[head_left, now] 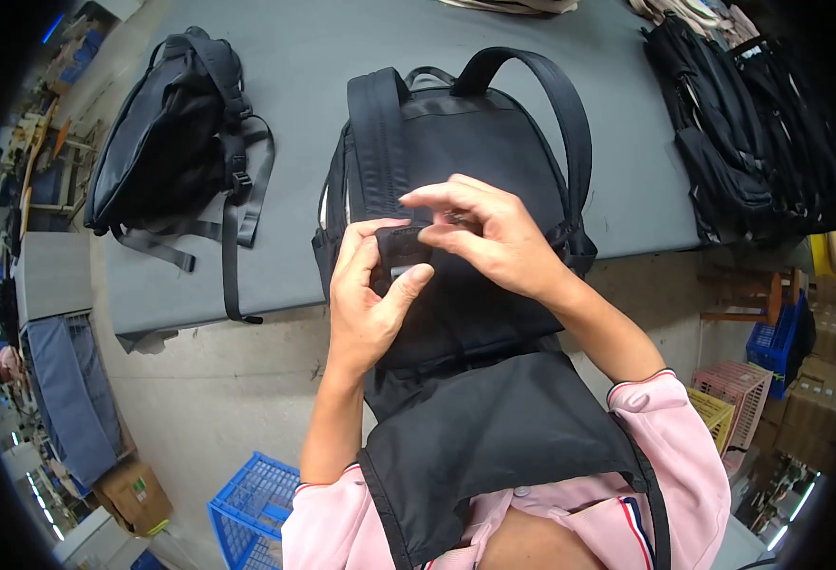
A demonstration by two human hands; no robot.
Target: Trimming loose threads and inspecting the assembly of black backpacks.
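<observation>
A black backpack (pixel 494 142) lies in front of me on the grey table, its shoulder straps facing up and its lower end hanging over the near edge. My left hand (pixel 372 294) pinches a short piece of black strap (pixel 401 249) between thumb and fingers, near the lower end of the left shoulder strap. Close beside it, my right hand (pixel 489 233) is raised over the backpack with thumb and forefinger slightly apart. Whether a small thing sits between those right fingers is hard to make out.
Another black backpack (pixel 176 133) with loose webbing lies at the table's left. Several black bags (pixel 741 133) are piled at the right end. The grey table (pixel 294 47) ends just before me. Below stand a blue crate (pixel 252 503), a pink crate (pixel 736 385) and a cardboard box (pixel 133 496).
</observation>
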